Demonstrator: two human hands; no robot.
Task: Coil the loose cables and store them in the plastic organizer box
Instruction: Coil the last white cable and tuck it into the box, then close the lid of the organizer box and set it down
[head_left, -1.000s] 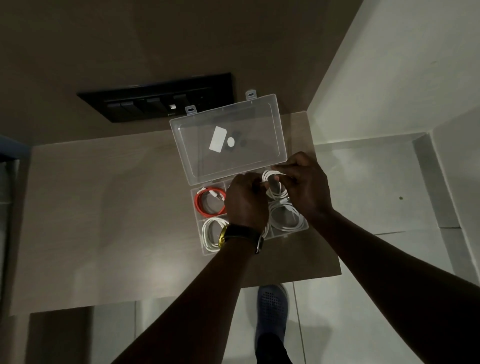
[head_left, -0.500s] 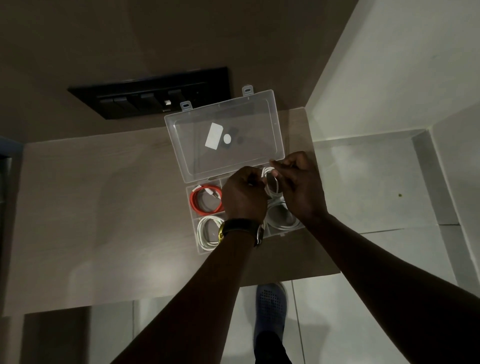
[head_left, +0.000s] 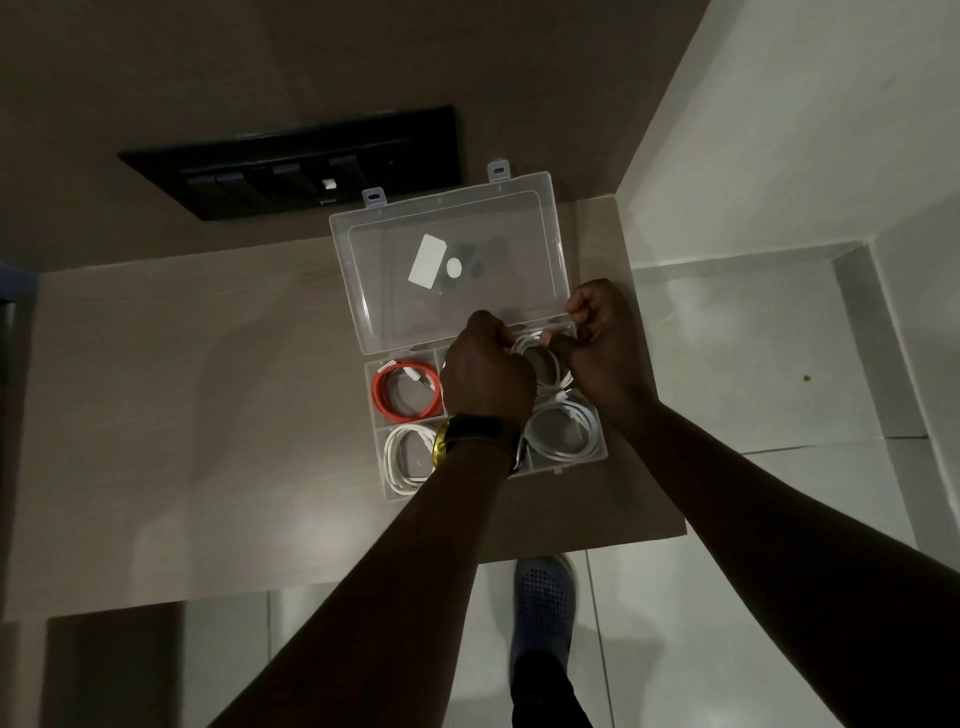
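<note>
A clear plastic organizer box (head_left: 376, 480) lies on a wooden table (head_left: 208, 405) with its lid (head_left: 452, 260) open toward the wall. An orange coil (head_left: 408, 391) fills the back left compartment. A white coil (head_left: 408, 460) lies front left and another white coil (head_left: 563, 431) front right. My left hand (head_left: 488, 371) and my right hand (head_left: 605, 340) both pinch a white coiled cable (head_left: 543, 358) over the back right compartment. The left hand hides the middle compartments.
A black switch panel (head_left: 296, 169) is on the wall behind the box. The table's right edge (head_left: 649, 395) runs close beside the box, with tiled floor beyond. A blue shoe (head_left: 543, 603) stands on the floor below the table's front edge.
Both hands have spread slightly apart on the white coil. The right hand moved up and right, and the coil now sits lower in the back right compartment.
</note>
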